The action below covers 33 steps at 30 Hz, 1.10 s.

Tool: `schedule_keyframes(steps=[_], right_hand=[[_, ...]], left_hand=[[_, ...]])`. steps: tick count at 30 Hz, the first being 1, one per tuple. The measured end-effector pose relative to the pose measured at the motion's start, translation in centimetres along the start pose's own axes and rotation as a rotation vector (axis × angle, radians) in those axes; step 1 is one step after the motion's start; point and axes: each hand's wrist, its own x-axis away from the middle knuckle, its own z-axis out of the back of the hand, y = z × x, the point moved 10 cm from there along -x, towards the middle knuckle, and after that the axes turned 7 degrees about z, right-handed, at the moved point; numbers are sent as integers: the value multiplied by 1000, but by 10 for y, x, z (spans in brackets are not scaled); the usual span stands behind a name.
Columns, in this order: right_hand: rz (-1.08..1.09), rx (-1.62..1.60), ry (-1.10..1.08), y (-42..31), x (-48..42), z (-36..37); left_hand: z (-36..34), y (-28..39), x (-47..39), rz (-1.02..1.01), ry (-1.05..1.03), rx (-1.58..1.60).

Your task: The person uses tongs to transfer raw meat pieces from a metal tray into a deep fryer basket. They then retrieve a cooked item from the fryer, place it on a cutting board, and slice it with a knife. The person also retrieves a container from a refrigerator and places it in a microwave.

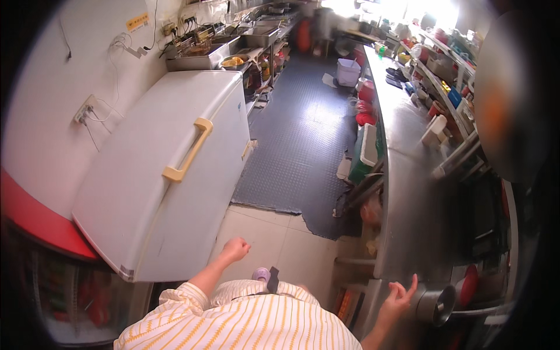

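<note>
My left hand (236,249) is in front of my body above the tiled floor (258,227), fingers curled in, and I see nothing in it. It is nearest to the front of a white chest freezer (131,144), apart from it. My right hand (399,297) is by the edge of a stainless steel counter (402,175). Its index finger points out while the other fingers bend, and it appears to hold nothing. Just beyond it lies a metal pot (437,304) on its side; I cannot tell whether they touch.
A dark textured mat (302,148) with a torn near edge covers the aisle. Fryers (201,48) line the left wall. A white bucket (348,72) and a green-and-white box (365,153) stand at the right. Cluttered shelves (442,83) rise above the counter. The freezer has a yellow handle (189,151).
</note>
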Motion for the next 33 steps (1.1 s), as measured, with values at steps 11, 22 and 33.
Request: schedule_keyframes(steps=[11,22,33], right_hand=[[135,191,-326,-26,-209,-259],[684,-81,-813,-237,-433,-629],[626,180,-870,-233,-574,-845]], left_hand=[[109,65,-204,120,48,164],[248,145,-377,216,220,280],[400,203,-630,69,313,426]])
